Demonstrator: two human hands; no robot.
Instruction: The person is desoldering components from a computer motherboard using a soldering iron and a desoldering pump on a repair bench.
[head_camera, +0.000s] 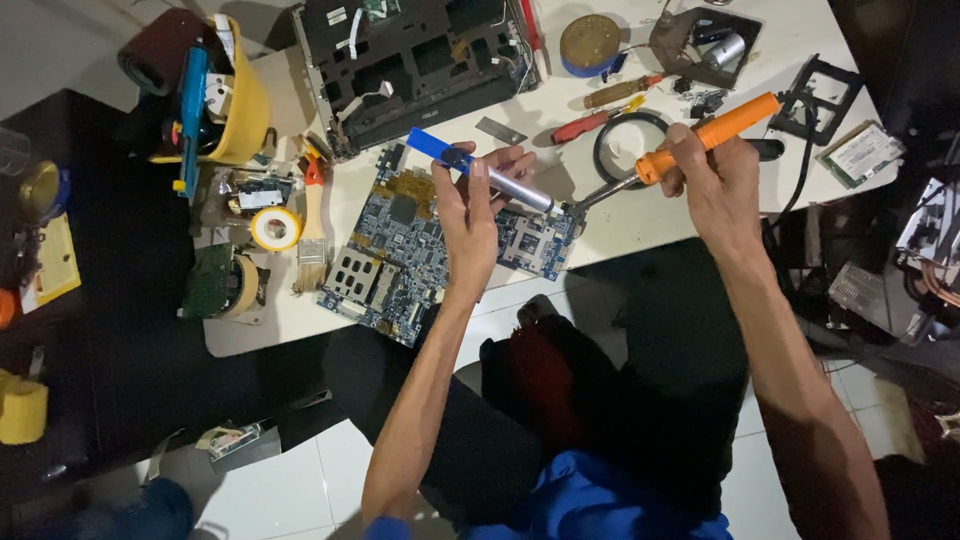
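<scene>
My left hand (478, 195) grips a silver and blue desoldering pump (480, 170), tilted with its tip down to the right. In my right hand (705, 168) is an orange-handled soldering iron (690, 145), whose metal tip slants down left to meet the pump tip near 572,208. Both tips sit over the right end of a blue circuit board (400, 260) lying on the white table (620, 225).
An opened laptop chassis (410, 60) lies at the back. A paintbrush (312, 225), tape rolls (275, 228), a yellow container with tools (215, 95), a red screwdriver (585, 125), a round tin (590, 42) and small boards (860, 152) crowd the table. The table's front edge runs just below the board.
</scene>
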